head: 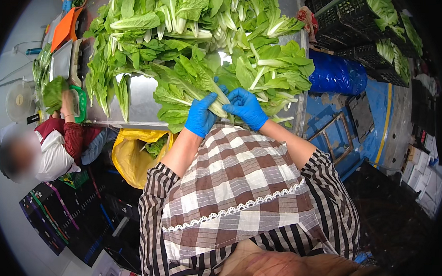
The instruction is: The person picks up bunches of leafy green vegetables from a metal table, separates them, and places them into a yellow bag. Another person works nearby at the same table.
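My left hand (202, 114), in a blue glove, grips a head of long-leaved greens (194, 74) near its pale stem end. The leaves point away from me over the metal table (143, 95). My right hand (246, 108), gloved alike, pinches the stem end with thumb and fingers; part of its grip is hidden. Beyond my hands spreads a large pile of similar greens (179, 19). More greens (273, 71) lie in a heap to the right, white stems showing. A single small head (123, 98) rests left of my hands near the table's front edge.
Below the table edge hangs a yellow bag (129, 156) with leaves inside. At left, a co-worker (58, 145) holds greens beside a green basket (80, 103) and a scale (61, 61). Black crates (353, 25) and a blue wrapped roll (334, 74) stand at right.
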Available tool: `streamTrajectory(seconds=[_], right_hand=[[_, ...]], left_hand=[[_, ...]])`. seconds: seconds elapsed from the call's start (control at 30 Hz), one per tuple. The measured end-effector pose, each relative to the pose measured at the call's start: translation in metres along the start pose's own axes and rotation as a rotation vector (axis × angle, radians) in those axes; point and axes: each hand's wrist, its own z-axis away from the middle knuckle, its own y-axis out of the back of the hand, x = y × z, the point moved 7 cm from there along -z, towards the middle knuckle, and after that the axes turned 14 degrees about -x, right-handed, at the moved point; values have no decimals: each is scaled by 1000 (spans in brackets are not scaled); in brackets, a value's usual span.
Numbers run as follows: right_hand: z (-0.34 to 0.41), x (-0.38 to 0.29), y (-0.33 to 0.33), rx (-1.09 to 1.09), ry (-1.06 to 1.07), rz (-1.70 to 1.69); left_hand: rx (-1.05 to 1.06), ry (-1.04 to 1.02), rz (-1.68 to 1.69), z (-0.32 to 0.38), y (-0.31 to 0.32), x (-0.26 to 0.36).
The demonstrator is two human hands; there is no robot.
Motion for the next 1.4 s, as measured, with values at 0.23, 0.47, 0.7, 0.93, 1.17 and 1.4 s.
streamTrajectory(seconds=[0.23,0.47,0.7,0.93,1.17,1.4], right_hand=[[-2,2,2,5,-13,45],[-2,3,-1,-22,-56,169],[-17,11,21,50,-119,-56],[-64,64,41,-40,-397,990],[-69,55,43,21,-414,987],[-26,35,48,-62,-363,120]], left_hand=[[-12,-4,-19,2,3,-2],[71,5,-79,4,16,-6],[220,-277,83,19,38,48],[264,-314,174,43,75,53],[111,-257,203,33,54,28],[96,-267,93,33,37,38]])
